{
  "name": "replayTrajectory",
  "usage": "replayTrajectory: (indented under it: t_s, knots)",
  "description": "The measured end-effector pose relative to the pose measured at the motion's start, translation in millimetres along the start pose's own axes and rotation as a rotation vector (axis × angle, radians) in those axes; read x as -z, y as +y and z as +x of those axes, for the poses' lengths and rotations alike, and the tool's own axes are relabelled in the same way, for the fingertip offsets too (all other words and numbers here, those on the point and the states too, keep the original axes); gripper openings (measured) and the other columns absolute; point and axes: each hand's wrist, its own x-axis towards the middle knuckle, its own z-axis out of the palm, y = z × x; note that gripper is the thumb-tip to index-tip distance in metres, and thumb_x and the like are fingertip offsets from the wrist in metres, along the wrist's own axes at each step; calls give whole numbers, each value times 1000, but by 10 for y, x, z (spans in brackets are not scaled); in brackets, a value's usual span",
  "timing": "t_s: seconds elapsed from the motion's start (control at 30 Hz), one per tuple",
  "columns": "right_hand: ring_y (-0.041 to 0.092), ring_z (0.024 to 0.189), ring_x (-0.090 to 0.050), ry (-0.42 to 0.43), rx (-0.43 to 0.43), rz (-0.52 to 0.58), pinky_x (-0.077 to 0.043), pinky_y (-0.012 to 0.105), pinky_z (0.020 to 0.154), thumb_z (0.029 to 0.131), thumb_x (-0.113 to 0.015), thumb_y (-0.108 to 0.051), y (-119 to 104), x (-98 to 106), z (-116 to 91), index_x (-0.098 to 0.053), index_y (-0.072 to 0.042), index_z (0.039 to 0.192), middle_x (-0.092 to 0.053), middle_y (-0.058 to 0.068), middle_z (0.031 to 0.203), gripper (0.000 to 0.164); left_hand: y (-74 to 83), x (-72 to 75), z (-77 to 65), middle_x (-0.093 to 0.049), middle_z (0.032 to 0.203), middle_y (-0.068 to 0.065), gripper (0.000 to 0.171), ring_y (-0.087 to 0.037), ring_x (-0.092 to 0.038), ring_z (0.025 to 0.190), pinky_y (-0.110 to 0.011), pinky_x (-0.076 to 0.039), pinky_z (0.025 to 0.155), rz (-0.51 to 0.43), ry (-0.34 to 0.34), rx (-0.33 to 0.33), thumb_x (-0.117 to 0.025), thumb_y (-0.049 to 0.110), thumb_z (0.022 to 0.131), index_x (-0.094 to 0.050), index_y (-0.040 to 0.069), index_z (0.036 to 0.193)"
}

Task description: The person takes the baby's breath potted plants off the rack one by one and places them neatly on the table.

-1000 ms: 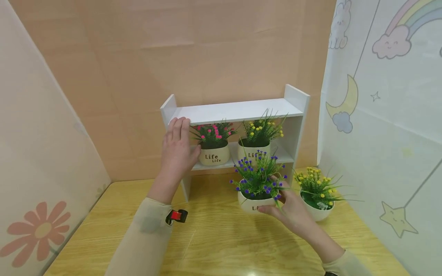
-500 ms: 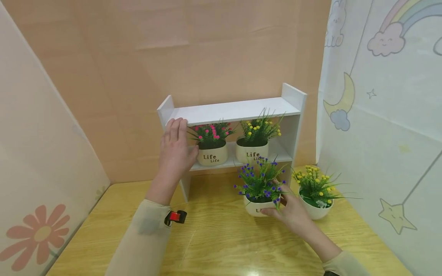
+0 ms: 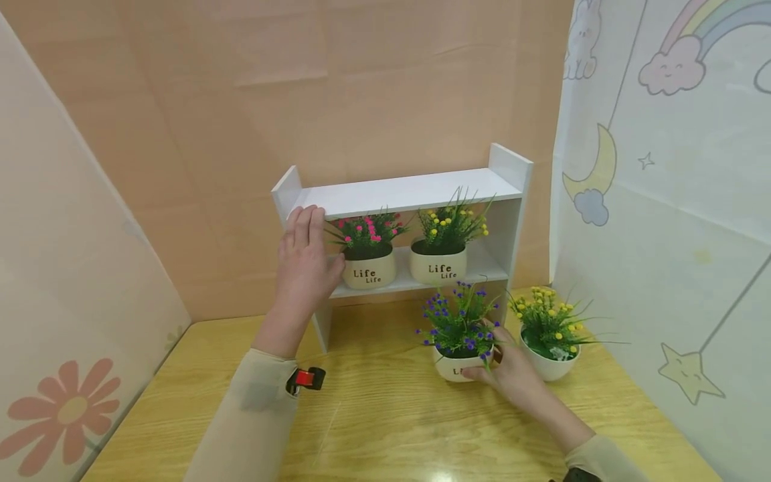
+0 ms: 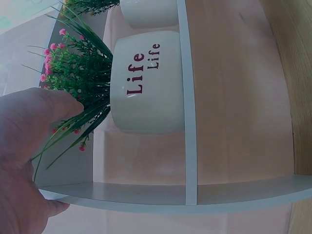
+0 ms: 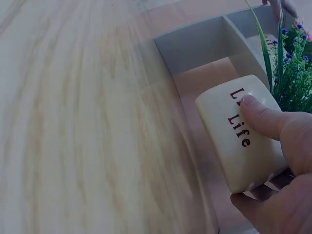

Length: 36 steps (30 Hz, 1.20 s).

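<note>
My right hand [image 3: 515, 368] grips a white flowerpot with purple flowers [image 3: 460, 335], thumb on its printed front. Whether its base touches the table cannot be told. The right wrist view shows the same pot's white wall [image 5: 243, 151] with fingers at its side. My left hand [image 3: 303, 268] rests on the upper left front of a white shelf [image 3: 409, 191], fingers extended, thumb [image 4: 66, 105] near the pink flowers. On the middle shelf board stand a pot with pink flowers [image 3: 369, 268] and a pot with yellow flowers [image 3: 440, 264].
Another pot with yellow flowers [image 3: 551, 365] stands on the wooden table [image 3: 373, 428] right of the shelf, close behind my right hand. An orange-tan backdrop [image 3: 391, 87] rises behind the shelf. Printed white panels [image 3: 662, 201] flank the table.
My right hand has moved the purple-flower pot a little right and down in the view, away from the shelf's middle. My left hand keeps its place on the shelf.
</note>
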Motion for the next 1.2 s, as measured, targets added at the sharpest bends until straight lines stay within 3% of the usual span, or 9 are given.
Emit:
replayTrajectory:
  t_s: [0.1,0.2,0.33,0.53,0.8,0.93,1.03,1.2]
  knots:
    - [43,124,-63,12,15,-35,-60,46,101,86,-96,-31,64,2,2,-35,1,168,-45,29,160,108,-1,-4,1,-24,173,-19,93,-40,-10,166,-60,-19,131,-10,-1,3,-82,19,96,-24,2,167]
    - [26,101,-59,17,6,-56,-57,31,81,84,-97,-31,119,8,2,-39,-1,166,-54,23,143,105,-1,0,-2,-24,173,-19,93,-39,-10,166,-60,-19,131,-9,-2,5,-82,19,96,-24,3,167]
    - [18,84,-51,-3,-30,-36,-48,26,69,84,-98,-29,161,34,-5,-40,-5,166,-52,18,133,103,0,5,-4,-23,174,-19,94,-39,-9,167,-60,-19,131,-3,-9,6,-82,19,96,-22,3,168]
    - [16,77,-47,-20,-51,13,-44,27,63,84,-98,-25,213,64,-20,-39,-4,165,-48,18,133,102,2,10,-3,-24,173,-19,93,-39,-10,166,-61,-21,130,-3,-3,-5,-82,19,97,-23,3,167]
    - [24,88,-50,-22,-61,-57,-48,32,70,84,-98,-34,264,94,-32,-42,-11,164,-50,14,123,101,-11,1,-6,-27,171,-21,92,-41,-13,165,-61,-23,130,2,23,-25,-83,18,95,-25,2,165]
    - [39,110,-64,-20,-16,-80,-60,49,93,84,-98,-35,281,94,-59,-41,-3,164,-55,24,139,103,-11,7,-12,-27,171,-21,92,-42,-13,165,-61,-22,130,-1,17,-22,-83,18,96,-25,2,165]
    - [55,133,-58,-13,31,-89,-51,67,110,84,-97,-33,291,95,-74,-40,5,162,-50,34,153,104,-10,9,-11,-27,171,-21,92,-41,-13,165,-61,-22,130,0,15,-19,-83,18,96,-25,2,165]
    - [61,144,-47,-12,60,-81,-42,72,115,84,-98,-29,298,104,-76,-41,6,161,-46,38,157,102,-9,8,-7,-26,171,-20,91,-41,-12,165,-61,-22,130,2,14,-19,-82,18,96,-25,3,165]
